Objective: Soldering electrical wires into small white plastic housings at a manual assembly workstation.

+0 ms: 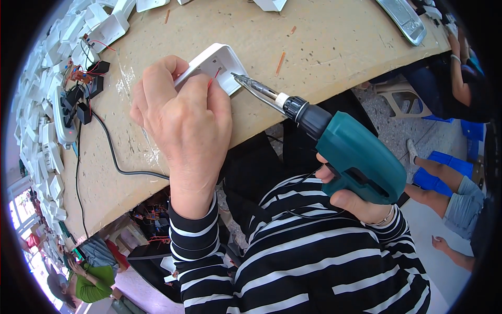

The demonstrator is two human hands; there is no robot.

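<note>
- Looking through the head view, I find the white plastic housing near the table edge, the left hand's outer fingers curled on its rim; thumb and forefinger sit together by a red wire, but I cannot tell whether they pinch it.
- The right hand's fingers wrap the green pistol-grip soldering gun.
- I'd brace the housing, keeping the soldering tip off skin and plastic.
</note>
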